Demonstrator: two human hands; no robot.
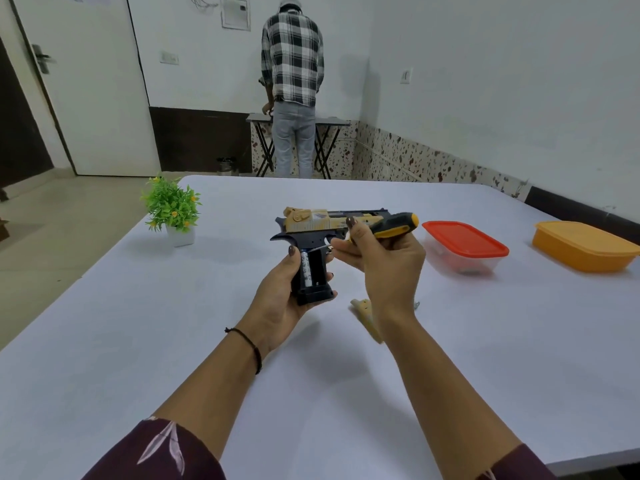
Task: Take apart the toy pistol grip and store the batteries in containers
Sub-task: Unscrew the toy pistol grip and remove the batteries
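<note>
Toy pistol [322, 226] held above the table [138, 341] at the middle of the frame, barrel pointing right and grip downward. The left hand [277, 299] holds the grip from below: its thumb lies on the grip's left edge near the top, and its fingers [330, 275] curl round behind, tips showing at the right edge. The grip's side is open, and a battery [306, 268] stands upright in the cavity just right of the thumb, between thumb and fingertips. The right hand [384, 265] has its fingers clamped on a screwdriver [394, 225] with a black and yellow handle, whose thin shaft reaches left to the top of the open cavity. A tan grip panel [363, 311] lies on the table just below the right wrist, partly hidden. Toward the right of the frame sit a red-lidded container [464, 247] and an orange container [585, 247], both closed, well apart from the hands. A potted plant [171, 209] stands at the left
</note>
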